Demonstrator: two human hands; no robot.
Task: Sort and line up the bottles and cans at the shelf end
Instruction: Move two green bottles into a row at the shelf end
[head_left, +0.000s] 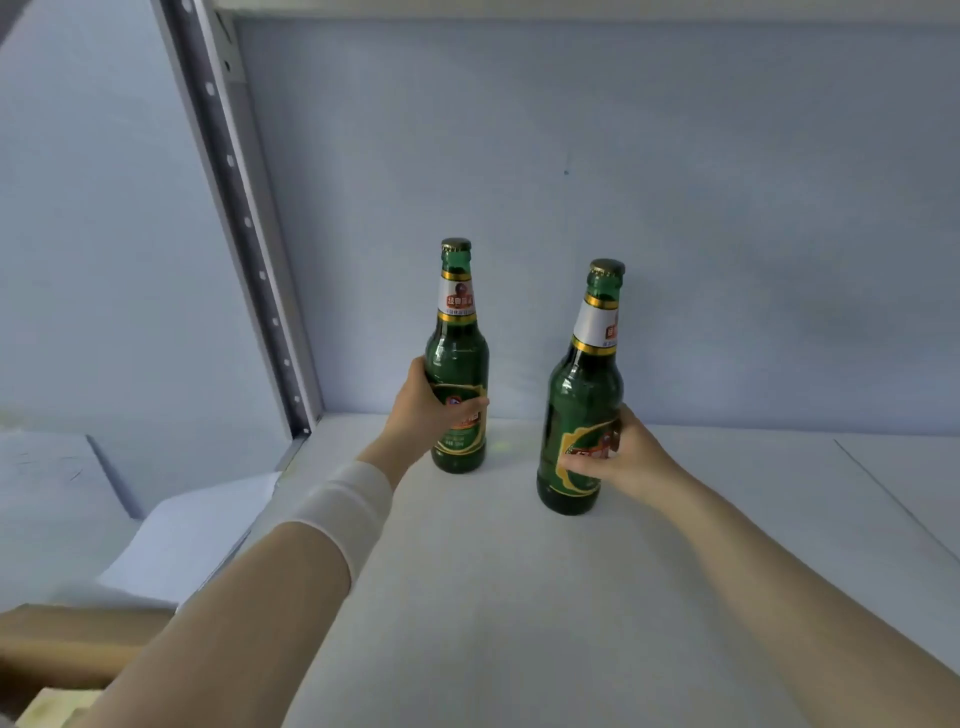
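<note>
Two green glass beer bottles with gold caps and white neck labels are on the white shelf board (493, 571). The left bottle (457, 358) stands upright near the back wall, and my left hand (421, 410) grips its lower body from the left. The right bottle (584, 395) is nearer to me and leans slightly to the right; my right hand (623, 457) holds it around the body label from the right. Whether its base rests on the shelf I cannot tell. No cans are in view.
A perforated metal upright (249, 244) marks the shelf's left end, with a pale wall behind. Left of the shelf lie white sheets (192, 535) and a cardboard box (67, 644). A seam (893, 499) runs across the shelf board at the right.
</note>
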